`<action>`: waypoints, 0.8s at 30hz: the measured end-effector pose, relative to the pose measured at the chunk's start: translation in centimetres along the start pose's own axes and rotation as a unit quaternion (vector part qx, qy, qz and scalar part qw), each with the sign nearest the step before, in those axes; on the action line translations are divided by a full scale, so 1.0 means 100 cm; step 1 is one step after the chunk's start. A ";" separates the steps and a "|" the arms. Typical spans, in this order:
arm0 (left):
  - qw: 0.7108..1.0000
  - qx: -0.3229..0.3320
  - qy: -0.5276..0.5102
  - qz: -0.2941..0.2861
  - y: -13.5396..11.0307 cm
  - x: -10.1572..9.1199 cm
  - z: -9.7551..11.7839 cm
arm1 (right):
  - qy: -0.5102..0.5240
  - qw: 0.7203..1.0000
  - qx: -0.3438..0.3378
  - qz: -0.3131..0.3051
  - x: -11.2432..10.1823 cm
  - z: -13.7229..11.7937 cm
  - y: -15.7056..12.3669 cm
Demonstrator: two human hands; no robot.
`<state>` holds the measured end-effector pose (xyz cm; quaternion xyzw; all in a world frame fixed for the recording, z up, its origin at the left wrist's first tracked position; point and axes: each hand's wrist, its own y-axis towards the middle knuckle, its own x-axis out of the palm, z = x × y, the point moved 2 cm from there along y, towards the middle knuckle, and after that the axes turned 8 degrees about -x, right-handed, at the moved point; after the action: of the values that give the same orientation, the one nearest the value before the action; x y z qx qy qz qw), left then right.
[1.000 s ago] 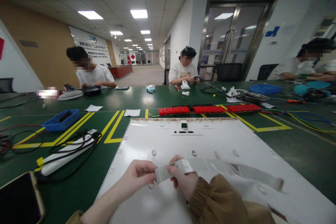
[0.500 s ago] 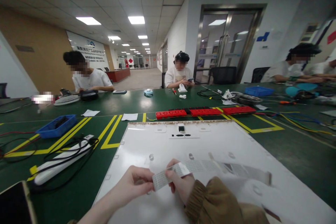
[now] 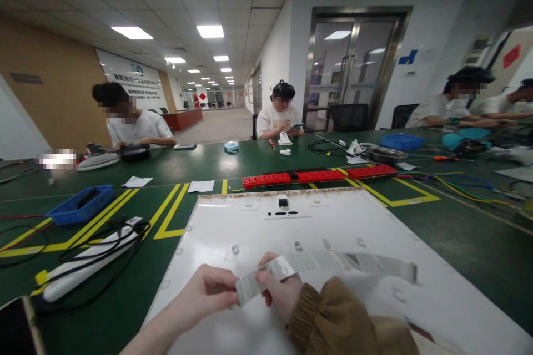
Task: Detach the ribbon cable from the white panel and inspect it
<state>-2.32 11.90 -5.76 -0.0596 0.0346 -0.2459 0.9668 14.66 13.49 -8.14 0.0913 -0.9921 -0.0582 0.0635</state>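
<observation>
Both my hands hold a long white ribbon strip [image 3: 333,262] low over a large white panel [image 3: 300,222] that lies flat on the green table. My left hand [image 3: 208,291] pinches the strip's near end. My right hand [image 3: 281,291], in a brown sleeve, grips the strip just to the right of it. From there the strip runs off to the right, its far end lifted a little above the panel.
A white power strip [image 3: 89,258] with black cables lies to the left, a blue tray [image 3: 79,204] beyond it, a phone [image 3: 14,333] at the lower left corner. Red power strips [image 3: 318,175] lie behind the panel. Several seated people work at the far and right sides.
The camera has swung slightly right and down, so everything sits a bit lower and further left. My hands keep the same grip on the strip.
</observation>
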 end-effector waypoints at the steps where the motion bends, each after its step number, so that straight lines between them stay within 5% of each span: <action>1: 1.000 0.000 -0.003 -0.002 0.000 0.000 0.000 | -0.001 1.000 0.001 -0.002 0.000 0.000 0.000; 11: 0.999 0.014 -0.002 -0.041 0.002 0.002 0.000 | -0.018 1.000 0.007 -0.006 -0.001 -0.002 0.002; 24: 1.000 0.014 0.027 -0.001 0.003 0.004 -0.006 | -0.024 0.999 0.026 0.000 0.002 -0.013 0.000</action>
<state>-1.90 11.88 -6.38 -0.0399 0.0572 -0.2491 0.9660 14.64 13.36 -6.82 0.0916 -0.9945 -0.0347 0.0377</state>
